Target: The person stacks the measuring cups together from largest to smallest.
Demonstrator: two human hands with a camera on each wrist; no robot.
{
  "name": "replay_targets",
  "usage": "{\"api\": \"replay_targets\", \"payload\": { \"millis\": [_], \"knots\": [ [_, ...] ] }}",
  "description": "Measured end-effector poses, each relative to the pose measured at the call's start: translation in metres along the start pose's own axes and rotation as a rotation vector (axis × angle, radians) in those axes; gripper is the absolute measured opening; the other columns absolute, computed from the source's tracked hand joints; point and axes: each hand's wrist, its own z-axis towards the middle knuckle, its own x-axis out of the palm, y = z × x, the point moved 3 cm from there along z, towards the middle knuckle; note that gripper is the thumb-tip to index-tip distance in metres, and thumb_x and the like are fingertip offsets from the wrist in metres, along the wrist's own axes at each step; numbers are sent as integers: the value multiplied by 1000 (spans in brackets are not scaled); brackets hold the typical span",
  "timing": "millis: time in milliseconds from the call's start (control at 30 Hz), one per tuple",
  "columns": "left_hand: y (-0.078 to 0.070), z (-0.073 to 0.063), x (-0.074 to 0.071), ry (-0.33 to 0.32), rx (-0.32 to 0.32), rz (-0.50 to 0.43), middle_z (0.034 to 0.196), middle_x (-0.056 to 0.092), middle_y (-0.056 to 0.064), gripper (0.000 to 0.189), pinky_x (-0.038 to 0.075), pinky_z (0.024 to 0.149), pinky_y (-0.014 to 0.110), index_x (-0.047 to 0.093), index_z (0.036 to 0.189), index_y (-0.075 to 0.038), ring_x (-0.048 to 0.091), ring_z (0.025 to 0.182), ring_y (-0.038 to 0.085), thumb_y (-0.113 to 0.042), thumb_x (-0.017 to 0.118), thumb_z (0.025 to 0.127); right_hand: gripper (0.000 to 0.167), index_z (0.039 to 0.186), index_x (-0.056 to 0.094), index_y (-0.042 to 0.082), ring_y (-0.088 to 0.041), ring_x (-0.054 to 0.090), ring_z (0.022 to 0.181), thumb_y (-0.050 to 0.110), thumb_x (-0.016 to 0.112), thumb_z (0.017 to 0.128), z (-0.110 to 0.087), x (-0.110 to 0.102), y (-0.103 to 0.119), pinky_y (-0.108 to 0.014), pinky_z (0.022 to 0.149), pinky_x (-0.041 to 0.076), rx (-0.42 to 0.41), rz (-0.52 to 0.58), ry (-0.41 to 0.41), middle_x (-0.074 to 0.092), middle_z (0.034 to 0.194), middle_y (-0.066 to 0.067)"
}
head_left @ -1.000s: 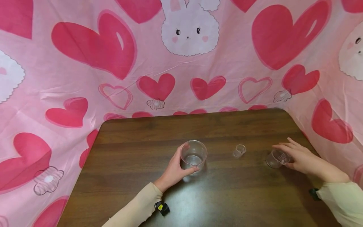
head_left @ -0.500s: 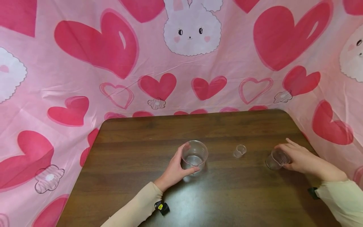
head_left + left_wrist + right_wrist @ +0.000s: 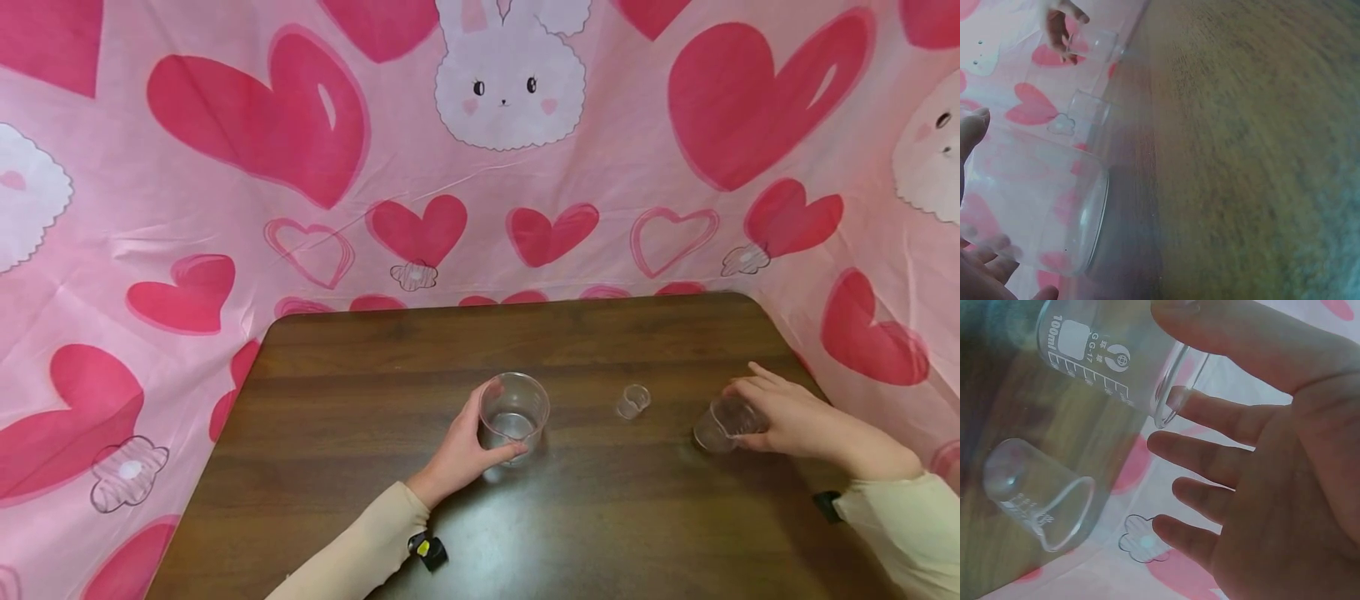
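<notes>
My left hand is wrapped around a large clear glass beaker standing upright mid-table, thumb on the near side. In the left wrist view the fingertips show along the wall of that beaker. Toward the table's right side, my right hand pinches a 100 ml beaker near its rim between thumb and index finger. The other fingers stay extended and off the glass. A small beaker stands between the two, untouched; it also shows in the right wrist view.
The dark wooden table has rounded far corners. Pink cloth with hearts and rabbit faces hangs behind the table and along both sides. Black wrist straps with devices sit at the sleeves.
My right thumb and index finger have closed in on the 100 ml beaker's rim, and that beaker has shifted slightly left. The left hand and large beaker hold still.
</notes>
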Motion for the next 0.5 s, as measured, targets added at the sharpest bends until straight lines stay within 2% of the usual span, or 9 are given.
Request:
{"api": "replay_targets", "payload": {
  "millis": [100, 267, 500],
  "knots": [
    [-1, 0, 0, -1, 4, 7, 160, 44, -1, 99, 37, 117, 50, 32, 159, -21, 42, 146, 17, -38, 91, 82, 61, 106, 65, 3, -66, 49, 118, 19, 99, 58, 1, -3, 3, -75, 90, 45, 11, -2, 31, 70, 105, -14],
    [-1, 0, 0, -6, 17, 25, 159, 45, 2, 99, 37, 116, 50, 32, 159, -19, 43, 145, 17, -37, 91, 82, 58, 109, 65, 2, -65, 47, 124, 23, 97, 65, 4, -10, 8, -75, 95, 44, 74, 16, 122, 71, 109, -15],
    [-1, 0, 0, -5, 16, 32, 160, 45, 4, 98, 37, 117, 51, 32, 159, -19, 43, 146, 19, -36, 91, 82, 58, 110, 66, 0, -64, 48, 124, 25, 96, 67, 8, -14, 15, -74, 96, 44, 63, 40, 145, 71, 109, -15]
  ]
}}
